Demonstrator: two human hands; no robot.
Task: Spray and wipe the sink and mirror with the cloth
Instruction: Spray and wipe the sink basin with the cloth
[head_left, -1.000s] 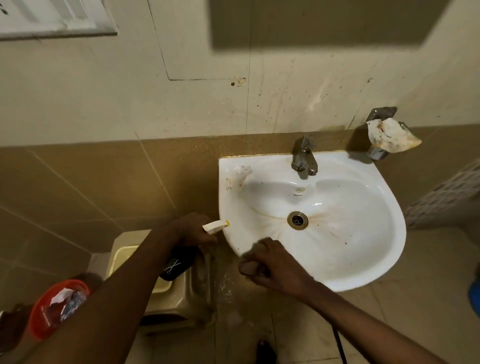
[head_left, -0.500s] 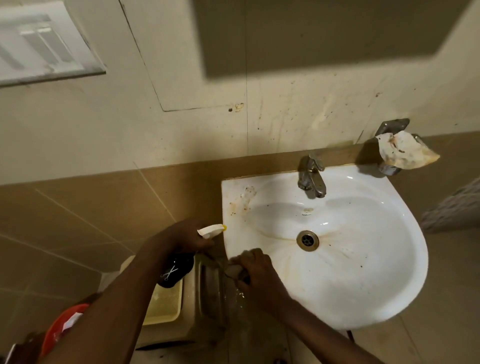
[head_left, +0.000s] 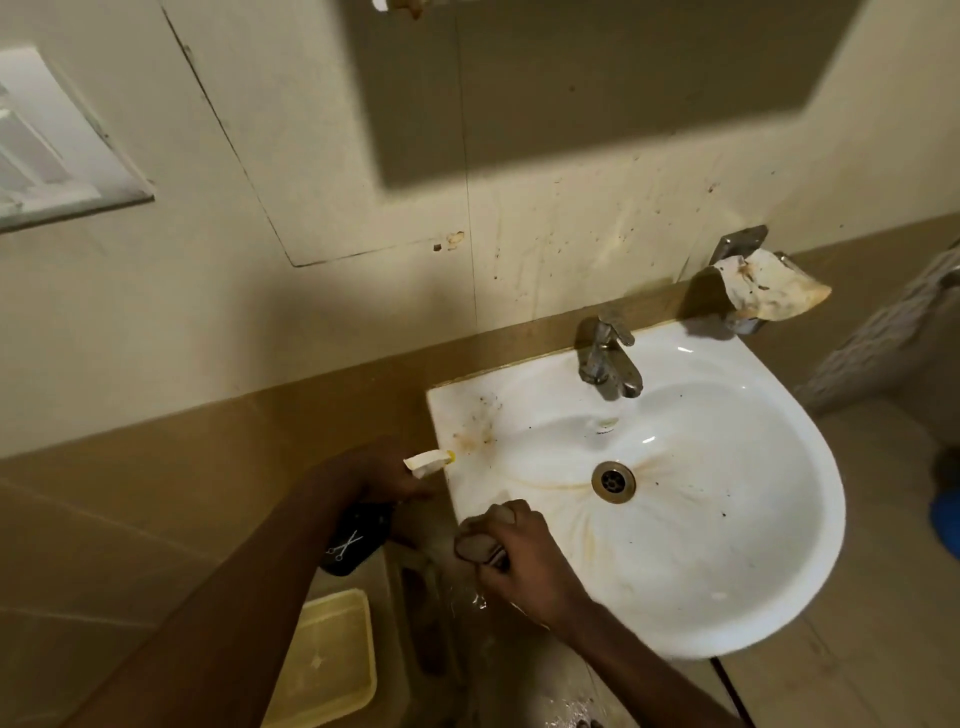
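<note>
— Stained wall tiles back the sink (head_left: 779, 597). Any label?
— Scissors mark on the spray bottle (head_left: 358, 540), left hand (head_left: 379, 475) clamped around it. Right hand (head_left: 524, 566) fingers grip the cloth (head_left: 480, 543) at seven o'clock on the rim; mirror (head_left: 395, 4) cut off.

We look from our single head camera steeply down and forward, close over the washbasin (head_left: 675, 519) and the wall behind.

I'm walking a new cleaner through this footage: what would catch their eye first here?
The white sink, streaked brown toward its drain and stained at its back left corner, dominates. At its left edge the left hand holds a spray bottle, nozzle toward that stain, while the right hand grips a cloth on the near rim.
</note>
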